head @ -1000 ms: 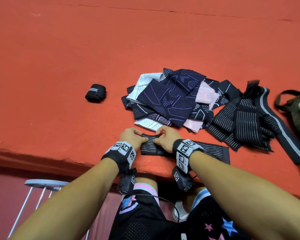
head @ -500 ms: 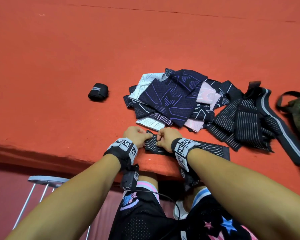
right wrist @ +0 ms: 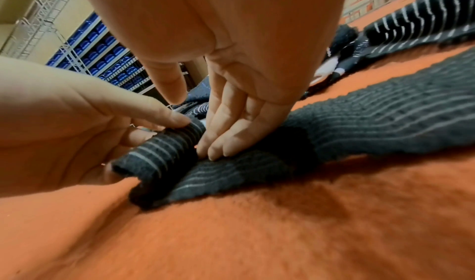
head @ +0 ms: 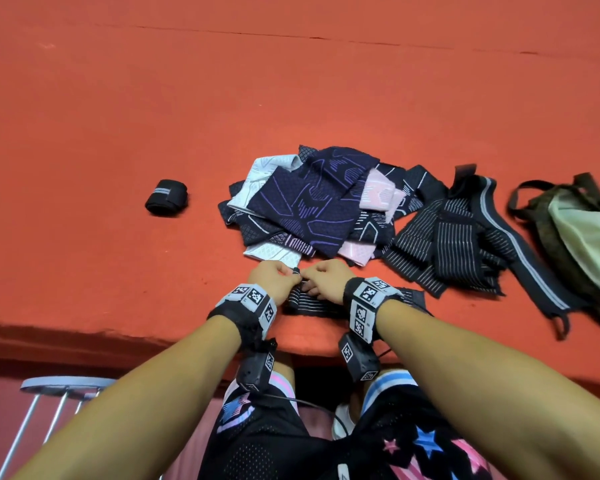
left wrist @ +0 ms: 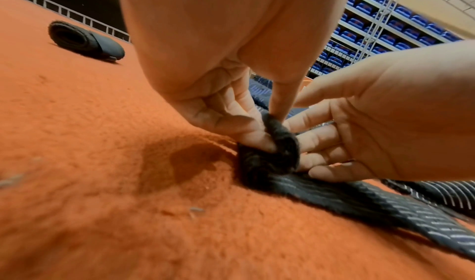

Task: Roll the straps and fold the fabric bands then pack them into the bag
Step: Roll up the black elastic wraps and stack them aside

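Note:
A black strap with thin white stripes [head: 317,303] lies flat near the table's front edge, its left end turned over into a small roll [right wrist: 164,156]. My left hand [head: 291,277] pinches that roll [left wrist: 270,150], thumb on top. My right hand [head: 309,289] presses straight fingertips [right wrist: 218,152] on the strap right behind the roll, thumb off it. A finished rolled strap [head: 167,197] lies at the left. The fabric bands [head: 312,202], navy, white and pink, are heaped in the middle. An olive bag [head: 575,237] lies at the right edge.
More striped straps [head: 444,237] are piled right of the bands, and a long black strap with a grey stripe [head: 520,244] runs toward the bag. The orange felt table [head: 118,116] extends far back. A metal stool [head: 59,386] stands below the front edge, left.
My hands have drawn closer together at the strap's left end. That end, flat before, is now turned over into a small roll.

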Demonstrator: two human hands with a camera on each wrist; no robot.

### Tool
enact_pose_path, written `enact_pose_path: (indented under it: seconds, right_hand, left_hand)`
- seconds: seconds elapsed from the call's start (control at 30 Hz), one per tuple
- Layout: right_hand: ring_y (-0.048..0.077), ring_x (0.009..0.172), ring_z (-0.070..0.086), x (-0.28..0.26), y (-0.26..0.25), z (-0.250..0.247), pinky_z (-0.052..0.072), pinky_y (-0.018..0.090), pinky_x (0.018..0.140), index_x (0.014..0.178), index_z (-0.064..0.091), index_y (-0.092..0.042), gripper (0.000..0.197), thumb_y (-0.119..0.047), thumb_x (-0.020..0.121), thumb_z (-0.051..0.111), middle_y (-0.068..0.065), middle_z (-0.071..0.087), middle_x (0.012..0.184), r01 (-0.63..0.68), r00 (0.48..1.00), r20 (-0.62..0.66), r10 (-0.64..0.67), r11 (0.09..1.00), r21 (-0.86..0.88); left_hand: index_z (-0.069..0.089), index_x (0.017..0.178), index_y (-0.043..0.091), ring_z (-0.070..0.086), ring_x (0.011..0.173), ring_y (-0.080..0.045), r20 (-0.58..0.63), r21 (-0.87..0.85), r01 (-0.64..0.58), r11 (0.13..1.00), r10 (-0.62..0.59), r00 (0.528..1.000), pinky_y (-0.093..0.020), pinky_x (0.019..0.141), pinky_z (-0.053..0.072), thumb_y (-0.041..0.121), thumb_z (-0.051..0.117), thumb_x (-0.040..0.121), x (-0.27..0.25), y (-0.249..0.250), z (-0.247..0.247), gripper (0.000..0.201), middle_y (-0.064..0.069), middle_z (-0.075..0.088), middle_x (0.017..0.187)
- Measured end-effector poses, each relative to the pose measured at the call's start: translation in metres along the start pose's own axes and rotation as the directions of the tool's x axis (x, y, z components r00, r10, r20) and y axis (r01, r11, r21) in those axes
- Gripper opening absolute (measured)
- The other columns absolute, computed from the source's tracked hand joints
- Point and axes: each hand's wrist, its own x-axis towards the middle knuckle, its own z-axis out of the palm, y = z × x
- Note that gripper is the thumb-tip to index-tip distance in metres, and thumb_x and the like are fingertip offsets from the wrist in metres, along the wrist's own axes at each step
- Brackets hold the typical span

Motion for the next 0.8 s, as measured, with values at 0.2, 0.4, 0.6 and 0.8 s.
enact_pose_path:
  seconds: [0.2, 0.4, 0.6, 0.8]
  right_hand:
    - [0.017, 0.076, 0.059, -0.002, 0.012, -0.006, 0.048, 0.028, 0.075, 0.083, 0.067, -0.024, 0.016, -0.030, 0.096, 0.060, -0.010, 0.059, 0.068, 0.070, 0.994, -0.064, -0.086, 0.975, -0.213]
    - [0.021, 0.096, 0.067, -0.006, 0.017, -0.009, 0.049, 0.025, 0.086, 0.107, 0.074, -0.021, 0.022, -0.018, 0.088, 0.063, 0.003, 0.074, 0.103, 0.015, 0.976, -0.195, -0.099, 0.920, -0.391]
    - [0.022, 0.097, 0.066, -0.005, 0.021, -0.005, 0.053, 0.030, 0.090, 0.107, 0.071, -0.025, 0.023, -0.023, 0.084, 0.069, 0.000, 0.073, 0.100, 0.021, 0.973, -0.196, -0.123, 0.890, -0.455]
    - [0.020, 0.075, 0.064, -0.001, 0.026, -0.010, 0.053, 0.035, 0.075, 0.089, 0.047, -0.028, 0.030, -0.025, 0.082, 0.077, -0.006, 0.064, 0.077, 0.094, 0.974, -0.131, -0.183, 0.859, -0.503]
  left_hand:
    - [0.070, 0.088, 0.016, 0.067, 0.061, -0.020, 0.100, -0.150, 0.033, 0.988, -0.018, 0.995, -0.015, 0.043, 0.041, 0.008, 0.045, 0.096, -0.005, 0.003, 0.006, 0.027, -0.004, 0.076, 0.081]
    - [0.071, 0.080, 0.018, 0.066, 0.059, -0.016, -0.018, -0.218, 0.059, 0.974, -0.064, 0.998, -0.024, 0.058, 0.049, 0.012, 0.062, 0.090, 0.004, -0.012, 0.001, 0.015, 0.001, 0.073, 0.070]
    - [0.068, 0.081, 0.018, 0.064, 0.052, -0.014, 0.000, -0.140, 0.068, 0.988, -0.069, 0.998, -0.024, 0.057, 0.051, 0.014, 0.081, 0.077, 0.005, -0.013, 0.007, 0.014, 0.001, 0.069, 0.060]
    - [0.068, 0.075, 0.019, 0.069, 0.062, -0.018, -0.036, -0.076, 0.070, 0.995, -0.073, 0.997, -0.030, 0.064, 0.057, 0.015, 0.085, 0.072, 0.006, -0.016, 0.011, 0.018, -0.001, 0.073, 0.070]
